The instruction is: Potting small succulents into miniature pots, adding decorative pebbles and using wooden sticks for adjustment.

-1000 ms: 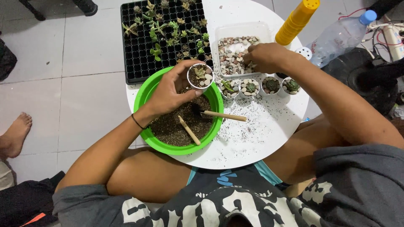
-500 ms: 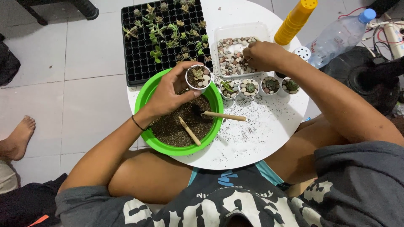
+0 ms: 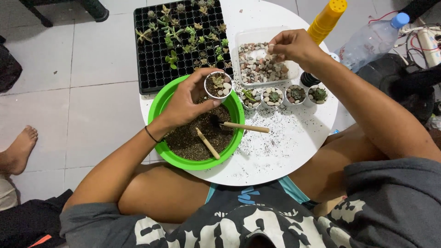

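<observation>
My left hand holds a small white pot over the green soil bowl. The pot has soil, a small succulent and a few pale pebbles in it. My right hand is raised above the clear tray of mixed pebbles, fingertips pinched on a small pale pebble. Two wooden-handled tools lie in the dark soil of the bowl. Several finished small pots with succulents and pebbles stand in a row just below the tray.
A black seedling tray with small succulents lies at the far left of the round white table, which is dusted with soil grains. A yellow pot stack and a plastic water bottle stand at the far right. Another person's bare foot rests on the floor.
My right hand has lifted out of the pebble tray and moved up and slightly right, pinching a pebble. The left hand and pot have stayed put.
</observation>
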